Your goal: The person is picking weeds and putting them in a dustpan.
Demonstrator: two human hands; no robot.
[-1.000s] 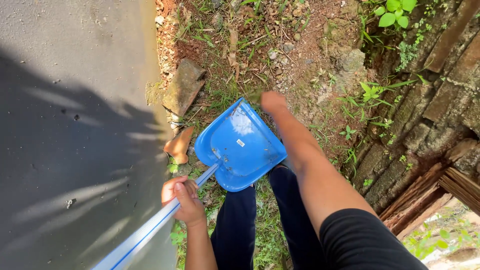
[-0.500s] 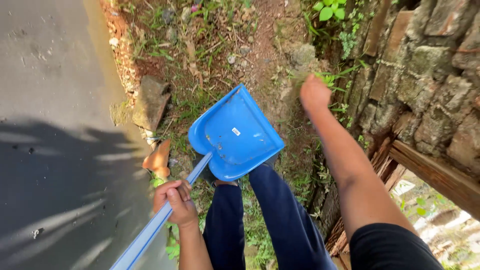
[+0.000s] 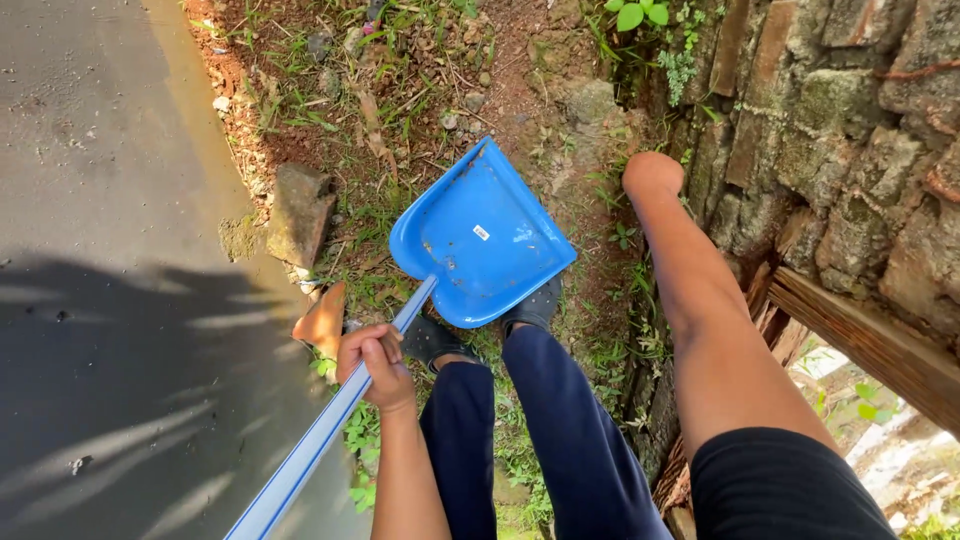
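1. Blue plastic dustpan (image 3: pixel 485 238) hangs over the grassy dirt strip (image 3: pixel 400 90) between the grey pavement (image 3: pixel 100 200) and the stone wall (image 3: pixel 850 150), just ahead of the person's dark shoes (image 3: pixel 535 305).
2. The left hand (image 3: pixel 375 365) is curled tight round the long handle (image 3: pixel 330 425), carrying the pan clear of the ground; this looks like the carrying or positioning step.
3. The right hand (image 3: pixel 652 172) is fisted and touches nothing that I can see.
4. The next move, I judge, calls for lowering the pan's front lip flat onto the soil.
5. The long axis runs from lower left to upper right, with the open mouth pointing up-right, away from the person.
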